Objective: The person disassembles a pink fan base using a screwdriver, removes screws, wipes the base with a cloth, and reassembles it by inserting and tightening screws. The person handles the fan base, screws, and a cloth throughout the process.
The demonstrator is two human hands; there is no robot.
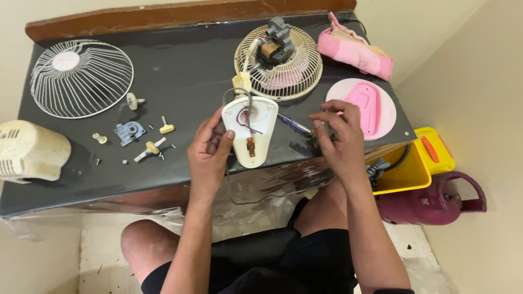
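- Left hand (210, 149) grips cream plastic housing (251, 130), teardrop-shaped, wires inside, held over the table's front edge.
- Right hand (339, 136) pinches a slim blue screwdriver (294, 124), tip at housing.
- Table (185, 81): dark, matte; wire grille (81, 78), small screws (163, 155).
- Beige walls.

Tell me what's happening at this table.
A person sits at a dark table with a small fan taken apart. The left hand holds a white housing piece with wires showing inside. The right hand holds a screwdriver beside it. The motor sits on one grille; another grille, screws and small parts lie to the left.
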